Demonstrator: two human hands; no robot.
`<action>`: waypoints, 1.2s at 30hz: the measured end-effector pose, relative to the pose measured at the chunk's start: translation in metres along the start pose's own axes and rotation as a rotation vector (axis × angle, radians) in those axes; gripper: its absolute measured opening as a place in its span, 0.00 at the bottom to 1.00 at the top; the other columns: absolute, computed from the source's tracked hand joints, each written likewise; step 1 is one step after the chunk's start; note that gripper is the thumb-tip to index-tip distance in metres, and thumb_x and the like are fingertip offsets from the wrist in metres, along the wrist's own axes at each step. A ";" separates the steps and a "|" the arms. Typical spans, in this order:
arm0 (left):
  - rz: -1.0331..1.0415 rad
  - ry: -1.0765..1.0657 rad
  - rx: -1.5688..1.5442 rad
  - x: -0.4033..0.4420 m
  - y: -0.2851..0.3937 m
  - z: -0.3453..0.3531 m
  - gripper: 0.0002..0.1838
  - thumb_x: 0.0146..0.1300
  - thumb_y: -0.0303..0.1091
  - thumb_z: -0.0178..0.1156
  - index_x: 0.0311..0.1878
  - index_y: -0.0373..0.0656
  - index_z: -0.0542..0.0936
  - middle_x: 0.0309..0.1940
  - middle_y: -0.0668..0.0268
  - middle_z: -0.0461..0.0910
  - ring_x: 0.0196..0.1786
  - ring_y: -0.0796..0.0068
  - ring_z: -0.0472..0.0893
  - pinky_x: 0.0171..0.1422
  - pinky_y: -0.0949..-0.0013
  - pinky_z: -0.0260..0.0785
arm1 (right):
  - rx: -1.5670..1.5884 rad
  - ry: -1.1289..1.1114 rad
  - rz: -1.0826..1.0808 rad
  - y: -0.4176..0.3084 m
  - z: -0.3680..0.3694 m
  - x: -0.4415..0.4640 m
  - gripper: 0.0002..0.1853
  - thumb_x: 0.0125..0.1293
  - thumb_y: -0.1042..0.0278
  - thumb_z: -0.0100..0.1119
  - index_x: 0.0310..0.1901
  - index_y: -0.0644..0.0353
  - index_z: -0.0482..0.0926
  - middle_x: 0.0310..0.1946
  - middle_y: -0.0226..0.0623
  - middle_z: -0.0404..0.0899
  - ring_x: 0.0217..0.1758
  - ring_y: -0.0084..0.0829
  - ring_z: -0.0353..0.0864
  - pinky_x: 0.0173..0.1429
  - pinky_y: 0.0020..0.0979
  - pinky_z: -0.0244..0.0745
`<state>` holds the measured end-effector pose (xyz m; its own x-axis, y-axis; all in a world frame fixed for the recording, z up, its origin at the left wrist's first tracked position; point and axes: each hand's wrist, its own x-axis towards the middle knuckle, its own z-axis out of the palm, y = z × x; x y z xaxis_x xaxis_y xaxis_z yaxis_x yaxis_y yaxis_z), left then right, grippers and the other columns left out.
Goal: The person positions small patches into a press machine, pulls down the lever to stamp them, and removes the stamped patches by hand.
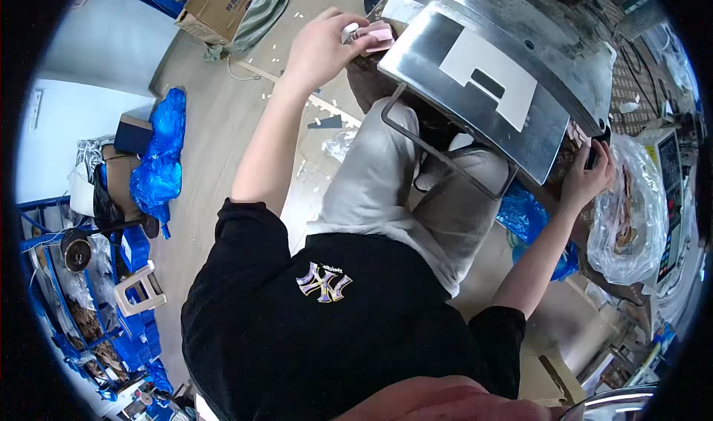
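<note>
At the plate's upper left corner, my left hand (319,50) has its thumb and fingers closed around a small stack of pink pieces (380,35). A small white tip shows between those fingers; what it is I cannot tell. On the far right, my right hand (590,176) curls its fingers against a small dark object (592,155) beside the machine. Some pink bits (576,134) lie just above it. Between the hands is a shiny steel plate (423,50), bearing a flat white sheet (464,57) with a rectangular cut-out.
A heavy metal machine (512,31) stands behind the plate. A bent metal bar (438,154) hangs over my knees. At right are a clear plastic bag (631,213) and a device with a display (668,161). A cardboard box (219,9) and a blue bag (163,154) lie left.
</note>
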<state>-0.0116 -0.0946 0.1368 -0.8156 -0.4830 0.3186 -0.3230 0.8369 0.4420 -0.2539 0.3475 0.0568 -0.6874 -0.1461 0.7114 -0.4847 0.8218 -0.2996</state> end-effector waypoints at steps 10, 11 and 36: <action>0.015 -0.009 -0.017 0.002 -0.006 0.005 0.16 0.65 0.46 0.71 0.50 0.48 0.89 0.46 0.61 0.84 0.46 0.57 0.84 0.51 0.57 0.76 | -0.033 0.007 -0.017 -0.001 -0.001 0.000 0.17 0.71 0.51 0.67 0.53 0.54 0.88 0.60 0.37 0.83 0.67 0.43 0.76 0.75 0.47 0.60; 0.013 0.031 -0.047 0.002 -0.006 0.004 0.15 0.65 0.45 0.72 0.50 0.48 0.89 0.46 0.60 0.85 0.45 0.58 0.84 0.50 0.58 0.76 | -0.024 0.008 -0.017 -0.002 -0.002 0.000 0.17 0.71 0.51 0.67 0.52 0.54 0.88 0.60 0.37 0.83 0.67 0.43 0.76 0.75 0.47 0.59; 0.011 0.032 -0.176 0.006 0.001 0.000 0.14 0.68 0.38 0.69 0.52 0.42 0.88 0.46 0.57 0.88 0.46 0.59 0.86 0.52 0.62 0.76 | 0.108 0.070 -0.024 0.003 -0.004 0.000 0.15 0.73 0.55 0.66 0.52 0.56 0.87 0.62 0.41 0.82 0.68 0.44 0.76 0.75 0.46 0.61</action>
<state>-0.0173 -0.0968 0.1387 -0.8017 -0.4847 0.3497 -0.2230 0.7854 0.5774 -0.2527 0.3522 0.0583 -0.6373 -0.1229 0.7608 -0.5584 0.7539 -0.3460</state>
